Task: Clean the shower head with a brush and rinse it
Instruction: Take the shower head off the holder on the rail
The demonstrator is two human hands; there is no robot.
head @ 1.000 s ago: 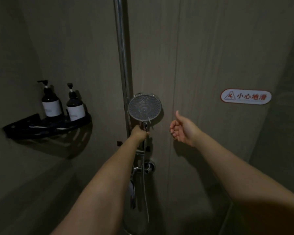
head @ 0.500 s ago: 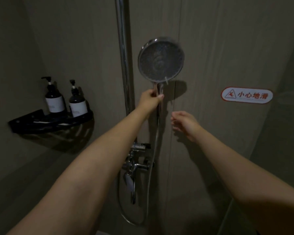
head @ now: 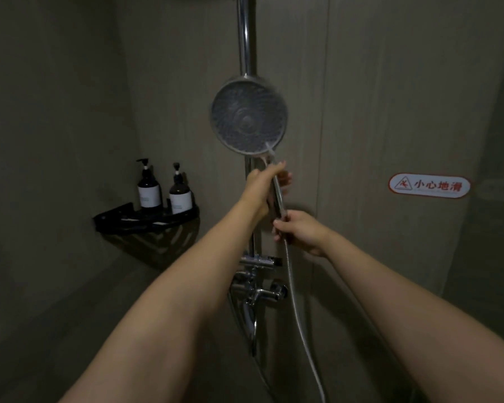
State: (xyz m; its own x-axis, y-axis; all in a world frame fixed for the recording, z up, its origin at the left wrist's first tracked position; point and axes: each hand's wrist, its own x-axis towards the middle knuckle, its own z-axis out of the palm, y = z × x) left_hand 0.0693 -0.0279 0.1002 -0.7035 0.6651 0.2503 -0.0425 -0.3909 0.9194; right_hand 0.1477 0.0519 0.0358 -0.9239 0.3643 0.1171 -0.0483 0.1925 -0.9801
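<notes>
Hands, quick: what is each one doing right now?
Left hand: closed around the shower head handle, just below the face.
Right hand: closed on the handle's lower end, where the hose joins.

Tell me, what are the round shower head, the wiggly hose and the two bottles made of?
Shower head: probably chromed metal or plastic; shiny rim, dull grey face.
Hose: looks like ribbed metal, glinting silver.
Bottles: dark glass or plastic, unclear in this dim light; white labels, black pumps.

The 1 head view looks forward and slightly down, close along both forearms, at a shower corner wall (head: 361, 112).
</notes>
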